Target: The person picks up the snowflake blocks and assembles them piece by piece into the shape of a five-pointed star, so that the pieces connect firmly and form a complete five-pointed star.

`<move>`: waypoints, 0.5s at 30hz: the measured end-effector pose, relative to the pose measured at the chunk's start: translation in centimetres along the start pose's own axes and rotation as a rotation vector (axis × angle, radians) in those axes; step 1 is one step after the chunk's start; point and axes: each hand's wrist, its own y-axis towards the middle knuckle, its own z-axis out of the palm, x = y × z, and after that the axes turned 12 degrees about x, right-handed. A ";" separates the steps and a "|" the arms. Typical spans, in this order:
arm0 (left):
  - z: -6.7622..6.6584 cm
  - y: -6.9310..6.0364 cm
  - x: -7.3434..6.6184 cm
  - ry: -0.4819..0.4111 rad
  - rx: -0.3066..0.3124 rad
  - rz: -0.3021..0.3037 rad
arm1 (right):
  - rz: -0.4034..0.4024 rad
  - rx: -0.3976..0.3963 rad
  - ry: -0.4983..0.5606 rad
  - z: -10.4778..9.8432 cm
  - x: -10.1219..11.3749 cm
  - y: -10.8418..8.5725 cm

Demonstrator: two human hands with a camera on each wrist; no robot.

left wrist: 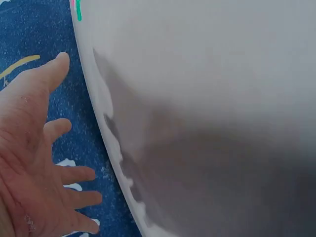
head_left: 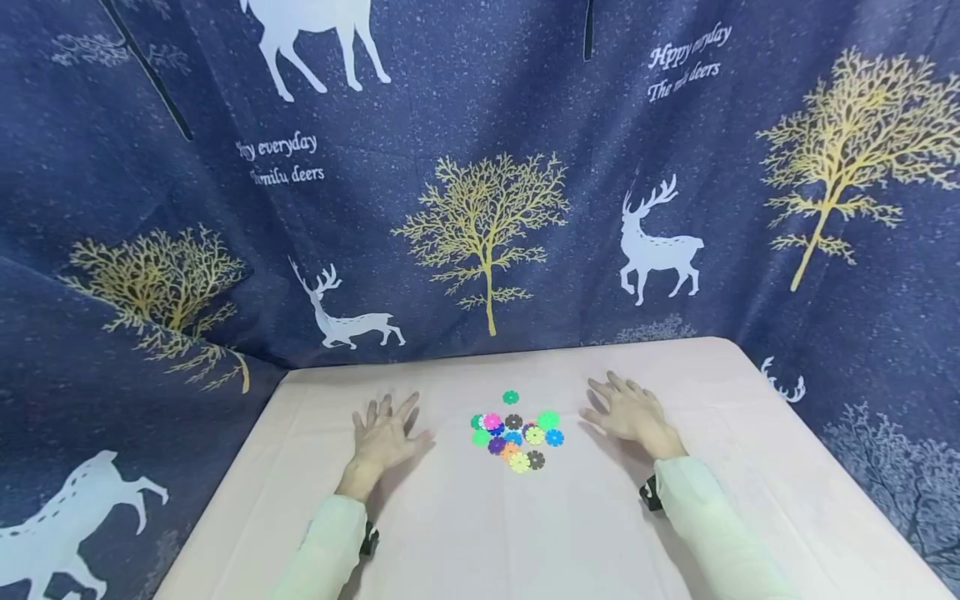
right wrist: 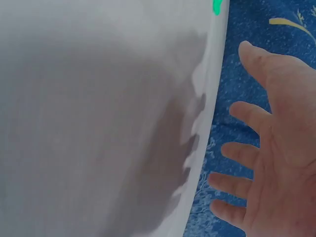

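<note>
Several flat, notched plastic discs in many colours, shaped like flowers, lie in a loose cluster mid-table; a pink disc (head_left: 492,421), a blue disc (head_left: 554,437) and a pale yellow disc (head_left: 519,462) are among them. One green disc (head_left: 511,397) lies apart behind the rest. To the left of the cluster, my left hand (head_left: 386,437) is held over the table with fingers spread, holding nothing. My right hand (head_left: 628,410) is at the cluster's right, fingers spread too. Both wrist views show the left palm (left wrist: 29,163) and right palm (right wrist: 286,148) bare above their shadows.
A pale pink cloth covers the table (head_left: 465,533). Behind it and at both sides hangs a dark blue curtain (head_left: 450,108) with printed deer and golden trees. A black wrist strap (head_left: 651,493) shows under the right sleeve, another (head_left: 370,539) under the left.
</note>
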 end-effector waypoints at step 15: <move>0.9 0.0 -2.8 -0.152 0.018 0.136 | -0.118 -0.054 0.072 0.9 2.2 0.7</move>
